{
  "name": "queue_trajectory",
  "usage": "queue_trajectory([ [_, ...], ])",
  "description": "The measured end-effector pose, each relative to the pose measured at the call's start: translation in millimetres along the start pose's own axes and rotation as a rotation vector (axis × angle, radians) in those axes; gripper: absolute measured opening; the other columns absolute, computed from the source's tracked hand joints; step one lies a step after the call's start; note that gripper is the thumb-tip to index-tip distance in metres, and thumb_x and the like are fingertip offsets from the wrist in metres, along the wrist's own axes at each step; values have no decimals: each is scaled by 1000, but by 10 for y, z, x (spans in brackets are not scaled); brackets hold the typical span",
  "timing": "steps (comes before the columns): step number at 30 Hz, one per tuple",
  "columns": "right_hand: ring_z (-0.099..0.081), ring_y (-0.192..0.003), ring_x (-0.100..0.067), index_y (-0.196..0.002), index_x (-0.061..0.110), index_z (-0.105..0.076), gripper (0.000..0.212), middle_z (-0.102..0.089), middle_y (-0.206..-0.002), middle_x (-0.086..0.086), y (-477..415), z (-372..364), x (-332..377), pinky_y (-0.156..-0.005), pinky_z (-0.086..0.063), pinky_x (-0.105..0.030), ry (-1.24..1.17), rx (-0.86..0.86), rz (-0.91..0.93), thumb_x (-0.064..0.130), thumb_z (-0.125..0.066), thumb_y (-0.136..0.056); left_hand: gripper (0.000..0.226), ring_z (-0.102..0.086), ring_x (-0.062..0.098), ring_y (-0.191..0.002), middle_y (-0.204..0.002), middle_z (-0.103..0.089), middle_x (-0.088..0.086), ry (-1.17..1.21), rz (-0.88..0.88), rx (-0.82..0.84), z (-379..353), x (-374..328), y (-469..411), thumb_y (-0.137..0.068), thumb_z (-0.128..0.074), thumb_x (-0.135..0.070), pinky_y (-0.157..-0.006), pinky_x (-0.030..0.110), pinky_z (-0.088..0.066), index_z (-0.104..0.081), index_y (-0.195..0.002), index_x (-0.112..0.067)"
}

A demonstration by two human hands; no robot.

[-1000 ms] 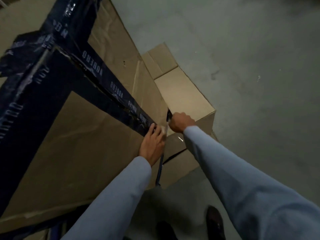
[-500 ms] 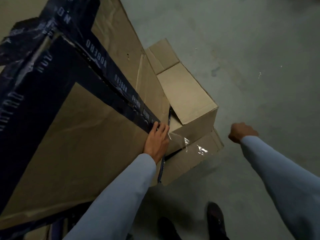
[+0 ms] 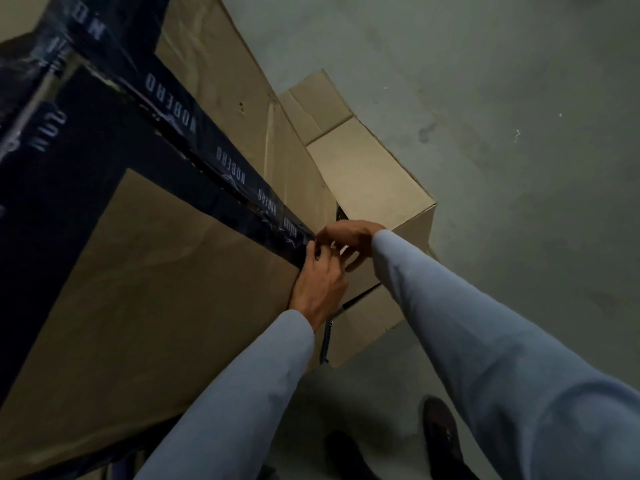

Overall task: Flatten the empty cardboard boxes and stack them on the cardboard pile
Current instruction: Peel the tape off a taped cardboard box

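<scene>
Head: left hand point(image 3: 320, 289) covers tape point(image 3: 228, 168) end

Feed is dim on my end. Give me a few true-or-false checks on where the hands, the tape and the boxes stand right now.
1. The left hand and the right hand are both at the near end of the dark tape on the large box. True.
2. The large box is already flattened. False: it stands assembled, with the tape running along its top seam.
3. A smaller box sits on the floor just beyond the large one. True.
4. The tape is plain white. False: it is dark with pale lettering.
</scene>
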State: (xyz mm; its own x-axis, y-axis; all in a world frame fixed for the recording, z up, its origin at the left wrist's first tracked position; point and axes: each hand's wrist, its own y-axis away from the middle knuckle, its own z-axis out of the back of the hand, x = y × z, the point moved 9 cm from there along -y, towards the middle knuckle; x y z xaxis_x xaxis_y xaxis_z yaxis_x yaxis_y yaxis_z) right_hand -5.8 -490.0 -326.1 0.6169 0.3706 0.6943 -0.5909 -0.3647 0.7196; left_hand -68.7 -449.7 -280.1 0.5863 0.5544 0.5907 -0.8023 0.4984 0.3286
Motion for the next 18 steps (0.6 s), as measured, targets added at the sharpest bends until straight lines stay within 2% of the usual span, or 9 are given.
queue_trajectory([
  [2,-62,-104,-25,-114,13,-64,35,-64,-116,-8,-37,-12,-54,-96,-50,-48,-49,25,-14,30,-53,-86,24,-45,41,-126,-128,-56,22,14,-19,20,64,-27,7,-94,-55,-16,-114,60,-23,-68,-111,-6],
  [5,-62,-99,-25,-112,13,-66,33,-67,-114,-11,-69,-43,-62,-95,-49,-46,-109,18,-5,30,-56,-85,14,-47,39,-122,-118,-62,18,11,-66,44,109,-78,23,-91,-60,-14,-111,56,-31,-70,-100,-8],
  [8,-62,-93,-26,-108,9,-66,25,-68,-101,-12,-60,-70,13,-83,-51,-37,-48,-27,38,20,-56,-87,14,-48,36,-115,-113,-62,16,13,-97,45,118,-90,38,-91,-59,-10,-104,52,-38,-68,-101,-6],
  [10,-58,-78,-24,-86,9,-64,13,-62,-83,-10,-51,-34,55,-74,-50,-34,-5,-99,86,10,-51,-88,17,-49,35,-114,-113,-62,17,34,-117,41,130,-92,37,-93,-57,-12,-104,51,-38,-67,-105,-6],
  [12,-53,-69,-22,-72,11,-59,21,-57,-73,-8,-68,13,19,-67,-48,-31,-18,-158,114,6,-47,-89,21,-51,34,-114,-115,-62,15,80,-136,20,164,-70,30,-93,-55,-16,-103,48,-38,-65,-109,-9],
  [17,-48,-59,-18,-68,8,-57,26,-53,-66,-7,-114,-33,-139,-51,-41,-25,-65,-159,225,-2,-45,-88,24,-58,26,-94,-104,-65,11,288,-187,-35,207,11,72,-92,-47,-21,-90,40,-46,-62,-109,-12],
  [18,-49,-58,-17,-68,7,-58,25,-53,-65,-7,-111,-59,-169,-50,-43,-25,-88,-150,242,-2,-46,-89,24,-60,26,-90,-102,-66,11,347,-166,-63,239,65,76,-93,-46,-19,-86,39,-49,-62,-108,-12],
])
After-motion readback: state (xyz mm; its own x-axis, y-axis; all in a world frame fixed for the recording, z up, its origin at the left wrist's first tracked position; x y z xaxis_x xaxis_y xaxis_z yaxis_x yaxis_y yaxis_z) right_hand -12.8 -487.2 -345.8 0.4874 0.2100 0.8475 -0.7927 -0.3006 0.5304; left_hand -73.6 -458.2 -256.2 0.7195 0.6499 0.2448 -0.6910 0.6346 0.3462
